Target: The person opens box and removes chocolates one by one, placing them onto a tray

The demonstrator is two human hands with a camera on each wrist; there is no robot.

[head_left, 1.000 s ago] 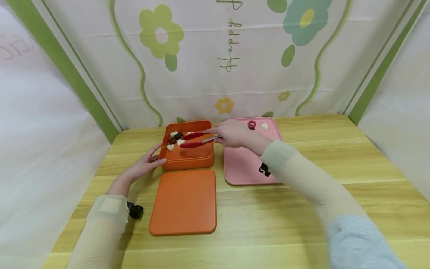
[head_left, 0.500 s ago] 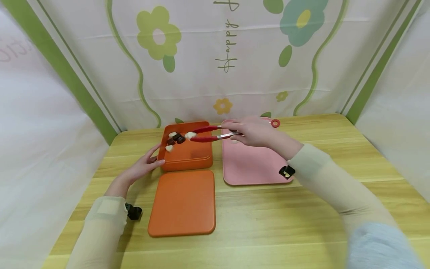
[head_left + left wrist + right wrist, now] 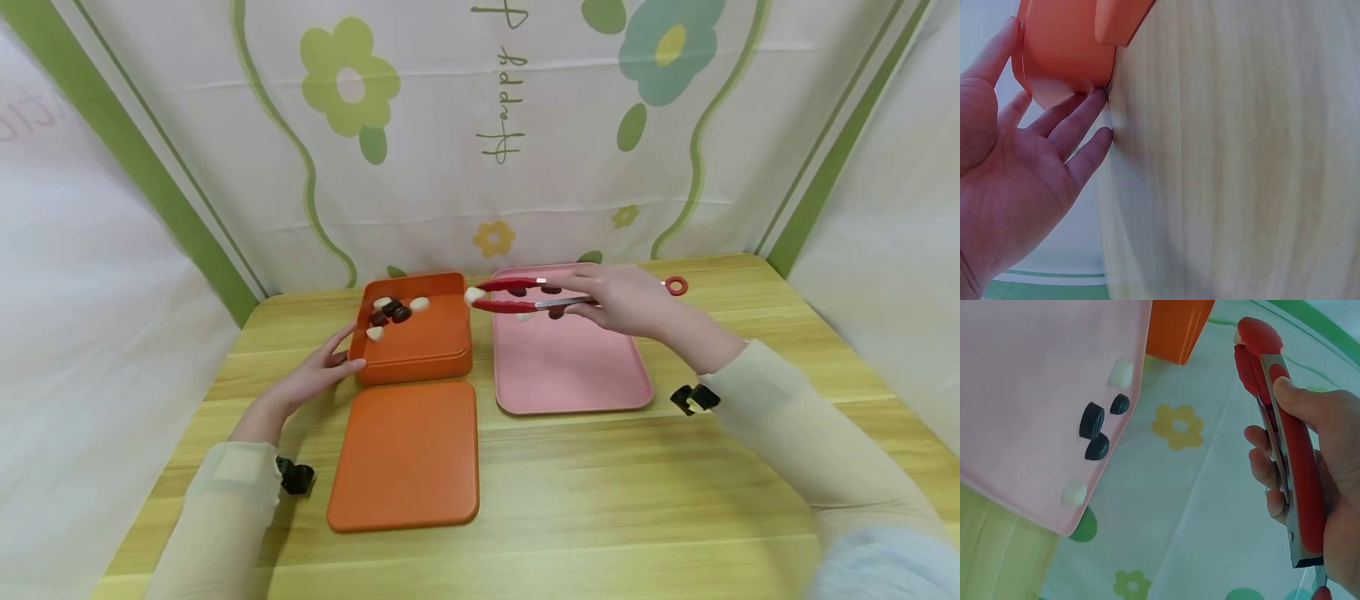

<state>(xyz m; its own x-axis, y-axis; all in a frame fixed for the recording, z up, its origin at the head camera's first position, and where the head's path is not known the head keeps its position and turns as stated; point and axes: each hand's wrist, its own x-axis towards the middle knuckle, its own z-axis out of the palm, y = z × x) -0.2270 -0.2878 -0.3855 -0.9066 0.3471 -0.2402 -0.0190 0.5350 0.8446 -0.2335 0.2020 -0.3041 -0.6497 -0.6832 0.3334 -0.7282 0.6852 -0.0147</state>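
Observation:
My left hand (image 3: pixel 318 373) rests against the left side of an orange box (image 3: pixel 420 371). In the left wrist view its fingers are nearly straight, with fingertips on the box wall (image 3: pixel 1066 56). My right hand (image 3: pixel 626 302) grips red-and-steel tongs (image 3: pixel 510 307), thumb along one arm and fingers curled round the other. A small white piece (image 3: pixel 474 295) sits between the tong tips, over the gap between the box and a pink tray (image 3: pixel 570 375). Inside the box lie white pieces (image 3: pixel 420 304) and dark brown ones (image 3: pixel 401 313), mostly toward the left.
Several dark pieces (image 3: pixel 1091 420) and white pieces (image 3: pixel 1121 373) lie along the tray's back edge. A flat orange lid (image 3: pixel 405 458) lies in front of the box on the wooden table (image 3: pixel 600 492). A flowered curtain (image 3: pixel 435 125) hangs behind.
My right hand has drawn the tongs up and right, out of the box, with a white piece between the tips. My left hand stays at the box.

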